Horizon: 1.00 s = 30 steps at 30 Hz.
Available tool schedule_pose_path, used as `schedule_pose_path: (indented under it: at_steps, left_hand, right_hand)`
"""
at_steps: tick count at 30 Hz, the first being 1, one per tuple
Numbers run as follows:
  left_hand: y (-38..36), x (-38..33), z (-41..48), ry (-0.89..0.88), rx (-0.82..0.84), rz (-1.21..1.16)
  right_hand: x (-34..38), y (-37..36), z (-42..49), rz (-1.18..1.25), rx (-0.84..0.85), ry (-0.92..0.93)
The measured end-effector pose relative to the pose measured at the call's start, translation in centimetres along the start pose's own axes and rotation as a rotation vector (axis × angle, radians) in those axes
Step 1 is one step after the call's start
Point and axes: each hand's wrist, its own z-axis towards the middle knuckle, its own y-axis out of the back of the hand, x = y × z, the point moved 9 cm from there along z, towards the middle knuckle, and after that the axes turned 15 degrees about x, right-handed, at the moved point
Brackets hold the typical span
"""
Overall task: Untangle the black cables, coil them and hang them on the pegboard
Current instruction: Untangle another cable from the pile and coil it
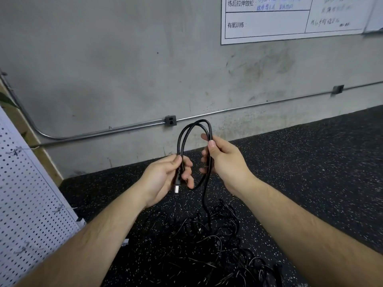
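Wall (103,59): bare grey concrete, scuffed and stained. A metal conduit (248,106) runs low along it through a dark outlet box (170,120) and a second box (337,89), and bends upward at left. A white printed chart (265,23) is fixed upper right. Floor (310,152): black rubber, white-speckled.

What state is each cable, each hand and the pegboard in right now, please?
Cable pile, tangled on the floor.
Held cable, partly coiled into a loop, tail trailing down into the pile.
Left hand, grips the loop near the plug.
Right hand, pinches the loop's other side.
Pegboard, no cable hung on the visible part.
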Motion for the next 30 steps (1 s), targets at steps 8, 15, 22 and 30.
schedule_pose_path:
  at_steps: [8,15,22,30]
  left_hand:
    - [-0.6,-1.9,0.3,-0.066,-0.113,0.056]
    - [0.0,-2.1,0.3,-0.012,-0.142,0.131]
    - [0.2,-2.1,0.5,-0.011,-0.162,0.376]
    - [0.3,-3.3,0.0,0.037,-0.233,0.705]
  right_hand:
    - [0.0,-0.2,-0.1,-0.149,0.061,-0.021]
    - [-1.3,-1.0,-0.1,-0.19,0.118,-0.139]
    - [-0.4,-0.5,0.6,-0.484,0.045,-0.085]
    - [0.5,-1.2,1.2,-0.427,0.049,0.005]
